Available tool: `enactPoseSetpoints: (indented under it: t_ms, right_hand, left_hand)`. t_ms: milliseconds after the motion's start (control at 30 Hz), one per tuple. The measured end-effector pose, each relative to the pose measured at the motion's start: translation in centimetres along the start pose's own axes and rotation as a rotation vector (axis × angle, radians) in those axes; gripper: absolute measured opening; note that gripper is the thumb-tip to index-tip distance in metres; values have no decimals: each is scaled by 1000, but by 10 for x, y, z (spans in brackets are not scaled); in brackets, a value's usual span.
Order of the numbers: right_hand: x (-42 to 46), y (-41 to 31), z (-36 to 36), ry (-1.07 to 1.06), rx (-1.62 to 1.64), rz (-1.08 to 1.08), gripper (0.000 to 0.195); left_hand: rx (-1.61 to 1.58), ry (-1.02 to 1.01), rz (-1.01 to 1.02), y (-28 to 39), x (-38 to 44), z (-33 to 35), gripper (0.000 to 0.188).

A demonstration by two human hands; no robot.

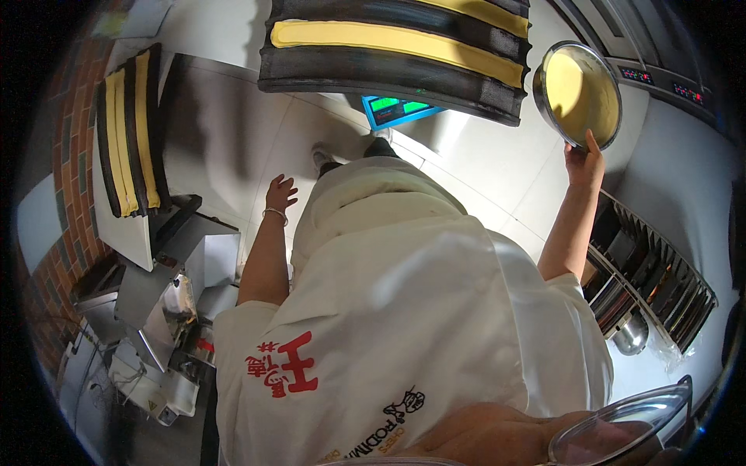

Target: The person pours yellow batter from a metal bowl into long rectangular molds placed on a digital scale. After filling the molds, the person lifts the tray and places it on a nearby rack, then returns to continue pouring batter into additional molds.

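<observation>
My right hand point(584, 160) grips the near rim of a round metal bowl point(539, 93), whose inside shows smooth yellow batter or dough point(568, 81). Left of the bowl, at the top, lies a black ridged baking mould or tray point(361, 67) with long strips of yellow dough point(402, 46) in its channels. Below its front edge a blue digital scale point(402, 112) with a lit display partly shows. My left hand point(282, 193), a bangle at its wrist, hangs beside my body with fingers apart and nothing in it.
At the left, another black mould point(129, 134) with yellow strips rests on a white board point(122, 233). Metal kitchen machinery point(169, 309) stands below it. To the right are a rack of trays point(653, 274), a small metal bowl point(630, 333) and an appliance with lit red displays point(661, 83).
</observation>
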State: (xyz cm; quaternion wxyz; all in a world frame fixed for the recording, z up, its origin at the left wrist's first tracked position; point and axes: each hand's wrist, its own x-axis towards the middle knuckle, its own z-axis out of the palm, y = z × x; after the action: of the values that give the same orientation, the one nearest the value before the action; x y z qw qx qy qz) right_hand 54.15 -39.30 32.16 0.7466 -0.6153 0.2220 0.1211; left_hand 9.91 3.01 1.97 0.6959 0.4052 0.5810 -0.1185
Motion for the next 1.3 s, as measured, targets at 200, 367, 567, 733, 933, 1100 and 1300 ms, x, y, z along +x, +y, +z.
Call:
enactPoseSetpoints:
  t_ms: [200,367,567,733,933,1100,1300]
  right_hand:
    - [0,0,0,-89,61,-33,26]
    - [1,0,-2,-77,20,-20,28]
    - [-5,-2,4,-73,39,-43,27]
    - [-4,-3,0,-93,44,-31,25]
    - [-10,0,5,-118,41,-48,24]
    - [-16,-1,4,-95,30,-54,23]
    - [-21,1,6,-85,44,-45,22]
  left_hand:
    - [-22,-17,-2,-1,5,-1,57]
    - [-66,-33,-24,-3,9,-6,53]
    - [33,4,4,3,3,2,57]
    - [113,-10,30,12,4,13,57]
    - [70,-67,9,8,9,12,58]
    - [66,-72,18,15,2,14,56]
    - [113,-41,1,18,1,6,56]
